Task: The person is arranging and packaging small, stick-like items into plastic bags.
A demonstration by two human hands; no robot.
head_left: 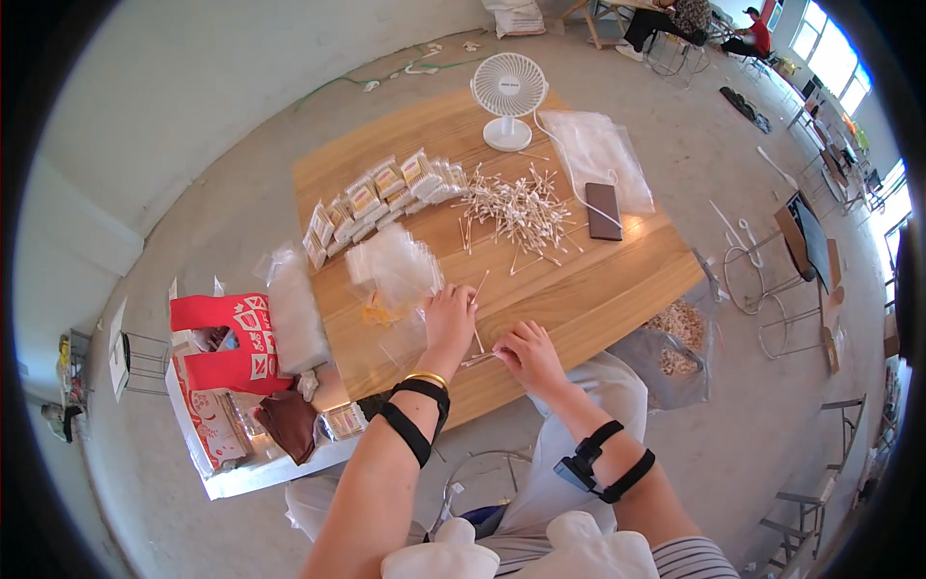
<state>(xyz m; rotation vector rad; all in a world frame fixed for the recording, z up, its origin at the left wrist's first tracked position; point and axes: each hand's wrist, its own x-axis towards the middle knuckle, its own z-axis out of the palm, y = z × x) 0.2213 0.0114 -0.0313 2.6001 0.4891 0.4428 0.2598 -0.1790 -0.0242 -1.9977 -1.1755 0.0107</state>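
Observation:
My left hand [449,320] is closed at the table's near side, a thin cotton swab [483,282] standing out from its fingertips. Just right of it, my right hand [535,359] pinches at the near edge, on the ends of a few cotton swabs [476,361]. Another swab lies between the two hands. Beyond my left hand sits a stack of clear plastic bags [394,262], with a yellowish piece [383,311] beside it. A loose heap of white-tipped swabs [521,210] spreads across the middle of the table.
Filled swab packs [365,198] stand in rows at the far left of the wooden table [569,289]. A white fan [508,89], a dark flat box [604,212] and plastic sheets [603,154] lie farther back. A red bag [231,343] sits left; a sack of pieces [677,328] rests lower right.

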